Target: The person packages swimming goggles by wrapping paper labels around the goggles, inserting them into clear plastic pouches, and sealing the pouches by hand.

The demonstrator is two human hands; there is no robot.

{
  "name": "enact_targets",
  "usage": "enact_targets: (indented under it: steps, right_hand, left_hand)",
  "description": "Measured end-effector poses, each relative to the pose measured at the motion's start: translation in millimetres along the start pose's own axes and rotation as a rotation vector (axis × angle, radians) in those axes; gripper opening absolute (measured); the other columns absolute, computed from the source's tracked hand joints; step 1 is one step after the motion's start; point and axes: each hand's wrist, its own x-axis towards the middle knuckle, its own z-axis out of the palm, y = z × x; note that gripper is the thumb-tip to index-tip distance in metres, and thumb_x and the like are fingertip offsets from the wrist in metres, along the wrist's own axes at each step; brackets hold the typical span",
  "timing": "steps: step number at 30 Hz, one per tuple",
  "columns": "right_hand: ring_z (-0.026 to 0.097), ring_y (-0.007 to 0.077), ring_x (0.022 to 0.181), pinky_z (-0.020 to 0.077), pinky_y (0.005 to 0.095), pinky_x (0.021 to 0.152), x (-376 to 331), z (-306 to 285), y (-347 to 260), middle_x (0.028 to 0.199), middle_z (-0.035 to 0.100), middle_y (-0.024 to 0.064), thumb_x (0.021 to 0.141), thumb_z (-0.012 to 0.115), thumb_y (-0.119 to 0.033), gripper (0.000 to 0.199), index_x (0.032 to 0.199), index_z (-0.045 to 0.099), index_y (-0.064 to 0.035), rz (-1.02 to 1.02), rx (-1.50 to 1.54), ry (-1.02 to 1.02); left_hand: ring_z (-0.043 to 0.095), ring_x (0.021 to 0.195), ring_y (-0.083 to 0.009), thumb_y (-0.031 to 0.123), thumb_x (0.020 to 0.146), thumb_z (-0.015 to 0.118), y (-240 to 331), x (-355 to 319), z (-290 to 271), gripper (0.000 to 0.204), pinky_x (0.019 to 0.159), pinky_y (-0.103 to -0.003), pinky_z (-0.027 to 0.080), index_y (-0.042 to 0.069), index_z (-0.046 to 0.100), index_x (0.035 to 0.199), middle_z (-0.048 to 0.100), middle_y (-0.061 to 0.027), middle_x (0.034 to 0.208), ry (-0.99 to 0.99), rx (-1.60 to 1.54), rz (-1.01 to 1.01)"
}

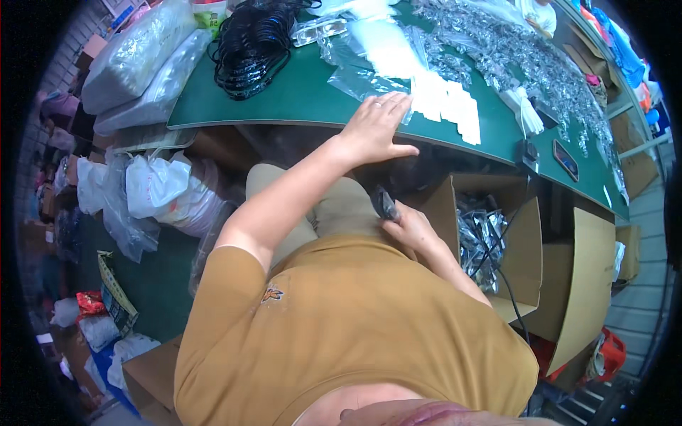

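My left hand (379, 131) reaches over the near edge of the green table (305, 106). Its fingers lie flat and its thumb points away, beside clear plastic bags (352, 82) and a fanned row of white cards (446, 106). Lower down, near my lap, my right hand (414, 226) is closed on a small clear bag with something dark inside (384, 204); the exact kind of thing cannot be made out. Right of that hand stands an open cardboard box (444, 213) holding many similar shiny bagged pieces (483, 245).
Black looped bands (252, 50) lie at the table's back left, by large plastic-wrapped bundles (138, 57). A long heap of clear packets (511, 60) covers the far right. A phone (565, 159) and a black cable (506, 273) are at right. Another person (538, 15) is at the far edge.
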Motion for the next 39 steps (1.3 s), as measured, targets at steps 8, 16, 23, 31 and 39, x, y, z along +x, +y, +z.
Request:
enact_targets:
  steps: [8, 16, 23, 31, 39]
  right_hand:
    - [0.065, 0.0473, 0.095, 0.0517, 0.0508, 0.080, 6.1, 6.5, 10.0, 0.097, 0.069, 0.0235, 0.088, 0.070, -0.030, 0.032, 0.103, 0.056, -0.0058, -0.045, 0.074, 0.030]
    - [0.066, 0.0118, 0.081, 0.0509, 0.0291, 0.069, 42.7, 19.2, 0.0, 0.086, 0.069, 0.0036, 0.090, 0.074, -0.022, 0.023, 0.100, 0.065, -0.0030, 0.050, 0.682, -0.174]
    - [0.065, 0.0131, 0.077, 0.0493, 0.0287, 0.069, 38.9, 7.2, -79.3, 0.081, 0.067, 0.0041, 0.094, 0.071, -0.020, 0.028, 0.114, 0.059, -0.0052, -0.039, 0.999, -0.448]
    - [0.065, 0.0126, 0.094, 0.0497, 0.0307, 0.089, 50.3, 35.4, -100.8, 0.101, 0.069, 0.0022, 0.090, 0.074, -0.009, 0.032, 0.118, 0.060, -0.0044, 0.125, 0.964, -0.292]
    - [0.061, 0.0084, 0.093, 0.0490, 0.0270, 0.082, 51.1, 58.6, -94.8, 0.101, 0.066, -0.0019, 0.087, 0.076, -0.006, 0.026, 0.110, 0.065, -0.0068, 0.022, 0.986, -0.183]
  left_hand:
    - [0.066, 0.098, -0.0293, 0.016, 0.086, 0.076, -30.8, -74.5, -43.8, 0.019, 0.100, -0.043, 0.046, 0.008, 0.070, 0.103, 0.069, -0.0092, 0.095, 0.054, 0.173, -0.016]
    - [0.072, 0.087, -0.0187, 0.002, 0.097, 0.063, 35.4, -186.8, -108.0, 0.014, 0.077, -0.030, 0.056, 0.001, 0.073, 0.106, 0.073, -0.0093, 0.093, 0.160, -0.394, -0.673]
    - [0.069, 0.071, -0.0105, 0.007, 0.100, 0.064, 65.4, -218.5, -107.9, 0.012, 0.065, -0.026, 0.055, 0.002, 0.073, 0.107, 0.073, -0.0065, 0.084, 0.190, -0.533, -0.919]
    - [0.068, 0.075, -0.0288, 0.003, 0.086, 0.073, 67.3, -208.0, -96.3, 0.008, 0.067, -0.037, 0.055, 0.006, 0.071, 0.093, 0.069, -0.0096, 0.085, 0.213, -0.178, -0.467]
    - [0.067, 0.089, -0.0159, 0.007, 0.089, 0.075, 61.8, -220.9, -87.7, 0.007, 0.080, -0.030, 0.052, 0.005, 0.069, 0.093, 0.069, -0.0038, 0.090, 0.107, -0.657, -0.768]
